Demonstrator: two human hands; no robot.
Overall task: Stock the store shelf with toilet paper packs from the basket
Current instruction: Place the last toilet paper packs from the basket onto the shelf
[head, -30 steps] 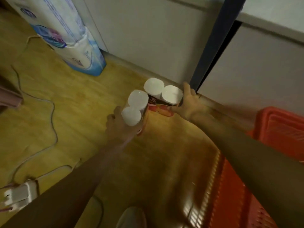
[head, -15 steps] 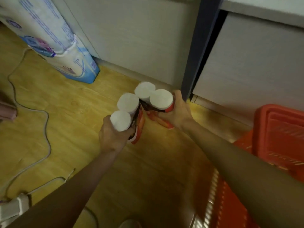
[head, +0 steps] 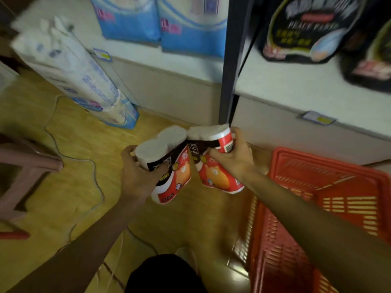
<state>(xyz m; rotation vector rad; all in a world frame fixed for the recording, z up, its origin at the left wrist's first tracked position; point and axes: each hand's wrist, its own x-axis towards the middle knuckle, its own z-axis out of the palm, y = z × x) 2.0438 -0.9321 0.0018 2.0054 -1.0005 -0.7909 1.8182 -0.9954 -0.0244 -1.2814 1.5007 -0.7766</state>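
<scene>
Materials and shapes: two toilet paper packs, each of white cylindrical rolls in glossy red, black and white printed film with an orange cartoon figure; the left pack (head: pixel 169 166) and the right pack (head: pixel 213 161) show flat, matte white roll ends on top.
Basket: one red plastic basket (head: pixel 330 208), slatted walls and a thick rim, standing on the floor at the lower right, below the shelf's front edge.
Shelf: one pale, smooth shelf (head: pixel 285 87) with a dark metal upright (head: pixel 230 60) dividing it; two small price tags hang on its front edge.
On the shelf: two blue-and-white soft packs (head: pixel 160 20) left of the upright, two black glossy bags (head: pixel 306 28) right of it, both blurred.
Floor: yellowish wood-look floor (head: pixel 74 166), shiny; one tall white-and-blue roll bundle (head: pixel 74 70) leans near the shelf's left end; a thin pale cable (head: pixel 93 176) snakes across it; a pinkish stool (head: pixel 25 166) sits at the left edge.
Left hand (head: pixel 137 176): arm stretched forward, fingers and thumb curled round the left pack near its top.
Right hand (head: pixel 234 159): arm stretched forward, fingers wrapped round the right pack's upper end.
Where the packs are: held in the air in front of the shelf's front edge, below the upright, tilted apart at the bottom and touching at the top.
</scene>
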